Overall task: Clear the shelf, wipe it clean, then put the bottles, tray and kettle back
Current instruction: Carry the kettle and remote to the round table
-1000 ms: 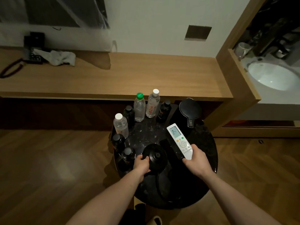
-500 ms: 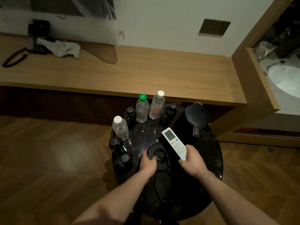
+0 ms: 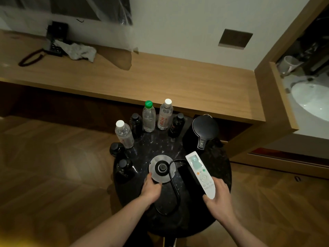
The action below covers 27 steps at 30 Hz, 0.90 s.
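Observation:
A round black table (image 3: pixel 219 177) holds everything. My left hand (image 3: pixel 152 189) grips the near edge of the round kettle base (image 3: pixel 162 167), whose black cord (image 3: pixel 175 191) loops toward me. My right hand (image 3: pixel 218 196) holds a white remote control (image 3: pixel 200 173) with its screen facing up. The black kettle (image 3: pixel 203 132) stands at the table's back right. Three clear water bottles stand at the back: a green-capped one (image 3: pixel 148 116) and two white-capped ones (image 3: pixel 164 114) (image 3: pixel 123 133). Several dark bottles (image 3: pixel 136 123) stand among them. The long wooden shelf (image 3: pixel 142 81) runs behind the table.
A crumpled grey cloth (image 3: pixel 78 51) and a black telephone (image 3: pixel 53 41) lie on the shelf's left end. A white sink (image 3: pixel 311 98) sits beyond a wooden partition (image 3: pixel 283 97) at right. Wooden floor (image 3: pixel 53 166) surrounds the table.
My view has swung left and closer. My left hand stays on the kettle base, which has turned up pale and shifted with its cord. The remote in my right hand has moved right.

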### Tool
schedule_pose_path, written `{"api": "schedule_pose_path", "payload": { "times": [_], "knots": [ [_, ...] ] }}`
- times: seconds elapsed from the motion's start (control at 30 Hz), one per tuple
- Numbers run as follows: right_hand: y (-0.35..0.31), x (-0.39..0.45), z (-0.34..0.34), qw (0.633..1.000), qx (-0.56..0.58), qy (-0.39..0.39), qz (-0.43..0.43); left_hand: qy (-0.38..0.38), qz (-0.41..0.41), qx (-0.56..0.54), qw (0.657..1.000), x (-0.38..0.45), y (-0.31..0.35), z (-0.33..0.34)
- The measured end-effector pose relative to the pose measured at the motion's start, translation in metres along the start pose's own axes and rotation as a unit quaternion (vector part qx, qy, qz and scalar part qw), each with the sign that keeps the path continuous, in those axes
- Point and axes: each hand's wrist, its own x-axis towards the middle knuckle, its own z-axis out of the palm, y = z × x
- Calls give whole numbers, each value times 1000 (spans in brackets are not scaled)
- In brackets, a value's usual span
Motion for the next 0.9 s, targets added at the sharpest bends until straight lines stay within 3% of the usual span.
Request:
{"api": "schedule_pose_path", "payload": {
  "times": [0.33,0.57,0.9],
  "knots": [
    [82,-2,11,990,33,30,131,-16,-18,-39,999,-6,10,17],
    [107,47,36,986,-2,-13,168,-4,5,36,999,-46,7,5],
    [106,58,50,973,-70,-40,215,8,171,94,981,-123,-9,-44]
  ]
}}
